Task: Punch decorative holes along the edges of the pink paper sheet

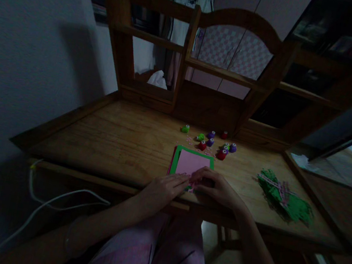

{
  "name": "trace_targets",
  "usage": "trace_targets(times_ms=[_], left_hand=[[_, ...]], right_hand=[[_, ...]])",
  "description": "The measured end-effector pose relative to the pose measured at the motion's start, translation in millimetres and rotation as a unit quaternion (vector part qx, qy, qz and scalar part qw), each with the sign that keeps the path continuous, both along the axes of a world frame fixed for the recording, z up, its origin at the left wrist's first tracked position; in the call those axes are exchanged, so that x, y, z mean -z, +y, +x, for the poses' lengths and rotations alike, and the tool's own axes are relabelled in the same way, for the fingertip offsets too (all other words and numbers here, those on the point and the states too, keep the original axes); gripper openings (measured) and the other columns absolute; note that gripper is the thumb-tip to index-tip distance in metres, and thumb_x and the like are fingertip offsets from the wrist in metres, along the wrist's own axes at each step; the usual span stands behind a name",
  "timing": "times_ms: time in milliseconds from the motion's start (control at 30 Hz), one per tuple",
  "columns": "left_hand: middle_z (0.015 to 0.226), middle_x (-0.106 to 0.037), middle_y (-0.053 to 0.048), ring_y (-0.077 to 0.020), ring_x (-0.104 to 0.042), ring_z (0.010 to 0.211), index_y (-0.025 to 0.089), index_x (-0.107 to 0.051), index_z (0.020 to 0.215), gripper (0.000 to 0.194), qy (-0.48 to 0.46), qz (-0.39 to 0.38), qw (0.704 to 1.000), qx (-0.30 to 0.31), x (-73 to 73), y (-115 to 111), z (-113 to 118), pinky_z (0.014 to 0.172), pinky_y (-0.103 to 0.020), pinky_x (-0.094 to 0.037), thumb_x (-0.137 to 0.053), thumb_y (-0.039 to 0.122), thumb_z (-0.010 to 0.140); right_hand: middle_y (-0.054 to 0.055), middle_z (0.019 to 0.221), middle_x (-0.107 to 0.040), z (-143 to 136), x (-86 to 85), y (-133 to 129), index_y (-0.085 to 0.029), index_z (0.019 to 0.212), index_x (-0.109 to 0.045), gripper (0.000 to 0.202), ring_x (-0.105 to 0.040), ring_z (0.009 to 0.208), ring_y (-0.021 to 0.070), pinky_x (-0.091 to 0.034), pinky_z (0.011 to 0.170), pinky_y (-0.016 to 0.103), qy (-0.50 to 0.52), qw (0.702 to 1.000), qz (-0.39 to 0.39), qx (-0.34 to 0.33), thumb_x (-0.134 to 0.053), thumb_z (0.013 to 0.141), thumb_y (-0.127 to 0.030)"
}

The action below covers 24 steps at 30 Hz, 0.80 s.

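Note:
A pink sheet of paper [193,162] lies on a green sheet [176,159] near the front edge of the desk, with a dark red edge showing at the left beneath them. Across the lower left of the stack rests my left hand [170,186], fingers stretched out flat. My right hand [212,184] is bent over the lower right part, its fingertips pinched together close to the left fingertips. Whatever is between them is too small and dark to make out. Small pink paper bits [190,190] show under the fingers.
Behind the paper stand several small red, purple and green bottle-like objects [202,145] among pink scraps [208,151]. A heap of green paper strips with pink ones [286,198] lies to the right. The wooden desk [121,136] has a shelf frame at its back. A white cable [68,190] hangs at the left front.

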<state>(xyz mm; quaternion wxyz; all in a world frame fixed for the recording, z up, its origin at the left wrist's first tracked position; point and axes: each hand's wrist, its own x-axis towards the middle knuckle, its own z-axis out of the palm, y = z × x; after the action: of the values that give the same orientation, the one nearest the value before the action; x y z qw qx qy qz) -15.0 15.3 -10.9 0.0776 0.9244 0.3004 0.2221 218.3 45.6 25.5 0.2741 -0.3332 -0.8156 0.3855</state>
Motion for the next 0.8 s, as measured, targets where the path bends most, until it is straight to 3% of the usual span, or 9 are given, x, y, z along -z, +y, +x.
trace_targets(times_ms=[267,600,800], left_hand=[[0.146,-0.04,-0.015,-0.0255,-0.032,0.138,0.011,-0.039,0.139,0.053,0.005,0.059,0.998,-0.011,4.5,-12,5,0.113,-0.044,-0.033,-0.044,0.016,0.087],[0.146,-0.038,-0.016,-0.0291,-0.033,0.137,0.012,-0.043,0.137,0.052,0.006,0.064,0.997,-0.037,7.6,-16,8,0.111,-0.046,-0.035,-0.045,0.023,0.087],[0.136,-0.049,-0.017,-0.0309,-0.045,0.127,0.015,-0.046,0.137,0.051,0.013,0.082,0.993,-0.081,9.1,-16,23,0.107,-0.049,-0.036,-0.046,0.032,0.088]], right_hand=[[0.006,0.102,-0.061,1,2.9,-3,-0.022,0.088,-0.071,0.014,-0.058,0.101,0.0192,-0.046,0.093,0.037,0.018,1.0,0.002,0.008,-0.064,0.084,-0.034],[0.006,0.112,-0.059,27,-1.4,-13,-0.022,0.084,-0.074,0.014,-0.055,0.11,0.021,-0.044,0.096,0.036,-0.027,0.999,-0.019,0.008,-0.067,0.083,-0.034],[0.006,0.112,-0.061,25,-8.8,-16,-0.025,0.107,-0.067,0.025,-0.057,0.107,0.0203,-0.044,0.096,0.037,-0.026,0.999,-0.024,0.016,-0.066,0.084,-0.035]])
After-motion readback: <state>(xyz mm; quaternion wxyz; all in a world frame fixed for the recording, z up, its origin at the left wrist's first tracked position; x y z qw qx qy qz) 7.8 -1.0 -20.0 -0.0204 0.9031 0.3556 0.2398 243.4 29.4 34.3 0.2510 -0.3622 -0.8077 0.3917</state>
